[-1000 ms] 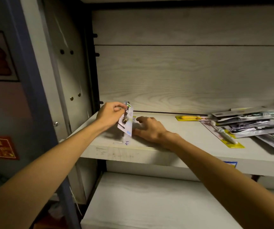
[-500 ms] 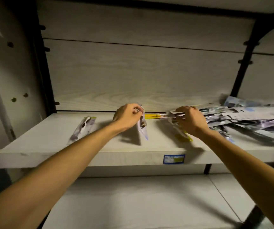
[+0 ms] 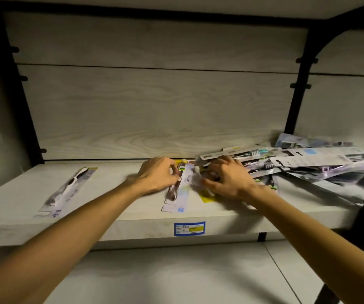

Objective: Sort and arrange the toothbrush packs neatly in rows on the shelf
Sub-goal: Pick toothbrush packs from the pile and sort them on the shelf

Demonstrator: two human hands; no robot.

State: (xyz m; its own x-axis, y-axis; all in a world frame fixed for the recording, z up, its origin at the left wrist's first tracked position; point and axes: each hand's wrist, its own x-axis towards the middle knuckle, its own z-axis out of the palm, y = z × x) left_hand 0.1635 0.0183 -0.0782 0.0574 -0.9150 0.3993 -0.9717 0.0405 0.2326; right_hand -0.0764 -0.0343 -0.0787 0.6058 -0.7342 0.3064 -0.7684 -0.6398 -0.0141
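Pale wood shelf (image 3: 115,198): bears every toothbrush pack; a blue price label (image 3: 189,228) sits on its front edge.
Left hand (image 3: 157,175): fingers curled, pinching the far end of the middle pack (image 3: 177,189), which lies flat on the shelf just right of the hand and runs toward the front edge.
Right hand (image 3: 227,176): fingers bent down over a yellow-backed pack (image 3: 206,197) at the near edge of the heap; whether it grips or only presses I cannot tell.
Heap of packs (image 3: 304,161): jumbled and overlapping, right of the right hand, reaching the back panel.
Single pack (image 3: 67,189): lies alone at the left, well apart from both hands, angled.
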